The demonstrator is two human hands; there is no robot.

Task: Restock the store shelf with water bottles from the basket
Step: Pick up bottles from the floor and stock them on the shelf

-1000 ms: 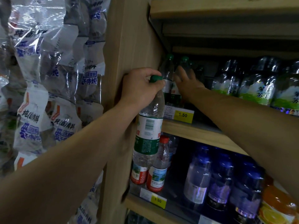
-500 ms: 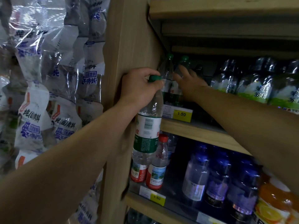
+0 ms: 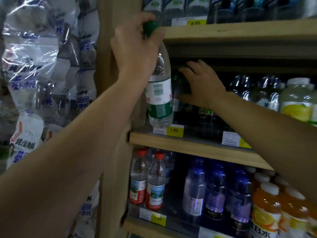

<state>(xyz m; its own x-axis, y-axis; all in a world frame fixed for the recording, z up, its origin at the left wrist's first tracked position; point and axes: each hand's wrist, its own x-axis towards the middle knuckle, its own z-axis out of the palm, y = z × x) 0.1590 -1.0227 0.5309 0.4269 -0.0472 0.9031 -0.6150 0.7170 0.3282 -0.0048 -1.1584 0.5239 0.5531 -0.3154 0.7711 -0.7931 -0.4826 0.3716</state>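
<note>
The water bottle [image 3: 159,93] hangs upright at the left end of the middle shelf [image 3: 193,145], its base just above the yellow 1.50 price tag [image 3: 174,130] on the shelf's front edge. It is clear plastic with a green cap [image 3: 149,28], a white upper label carrying a barcode and a green lower band. The left hand [image 3: 135,48] grips it at the neck, fingers and thumb curled round the cap, the bottle suspended below the palm; the left forearm rises diagonally from the lower left of the view. The cap sits level with the front edge of the upper shelf board [image 3: 240,31]. The right hand [image 3: 202,85] reaches into the dark bay just right of the bottle, fingers spread and fairly straight, laid against dark bottles [image 3: 180,86] standing there; whether it closes on any of them cannot be told. The right forearm enters from the right edge. Further right on the same shelf stand clear bottles with pale labels [image 3: 264,93] and a yellow-labelled bottle [image 3: 296,102]. Below are red-capped bottles [image 3: 154,181], blue bottles [image 3: 216,189] and orange drinks [image 3: 267,208]. Left of the wooden upright [image 3: 106,69] hang white packets in clear wrap [image 3: 37,66].
</note>
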